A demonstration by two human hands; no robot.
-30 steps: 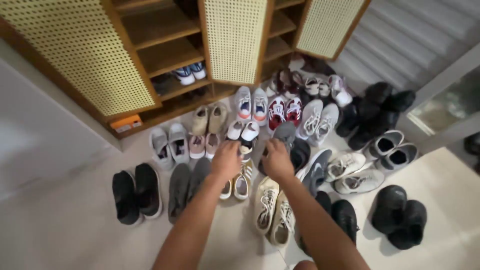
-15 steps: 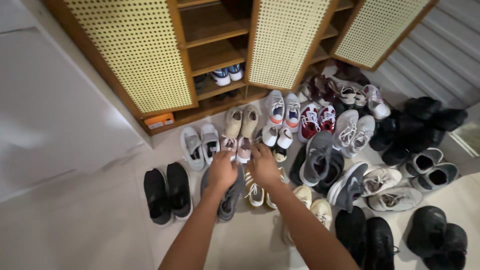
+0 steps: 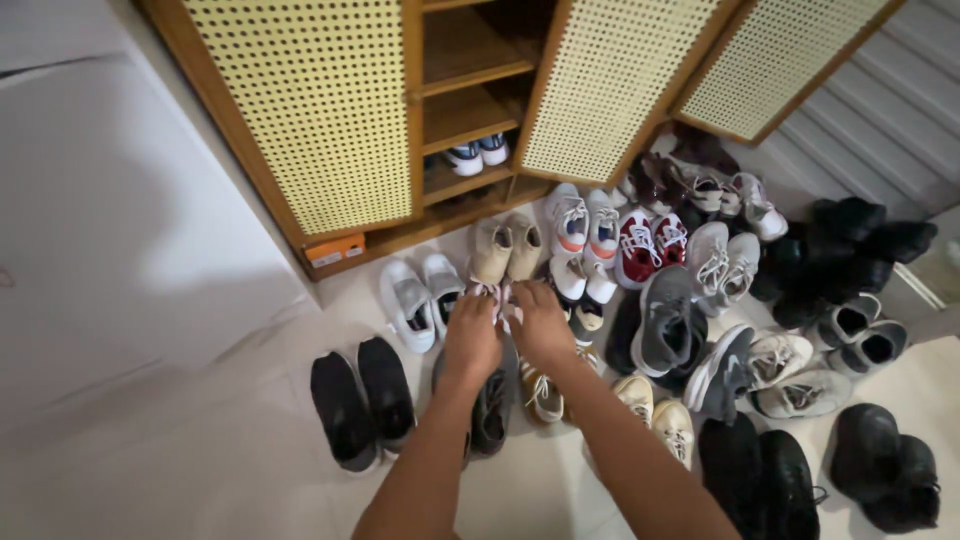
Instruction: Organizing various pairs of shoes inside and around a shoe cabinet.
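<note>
My left hand and my right hand are close together over the floor, both closed on a small pair of pink and white shoes. Only the shoes' toes and laces show past my fingers. Just beyond them stands a beige pair. A white pair lies to the left, and a dark grey pair lies under my left wrist. A tan sneaker sits below my right hand.
A wooden shoe cabinet with perforated doors stands open ahead, with blue and white sneakers on a low shelf. An orange box sits at its base. Several shoes crowd the floor to the right; a black pair lies at left.
My hands moved forward from the middle of the shoe rows to the small pink pair and closed on it. The view shifted towards the cabinet.
</note>
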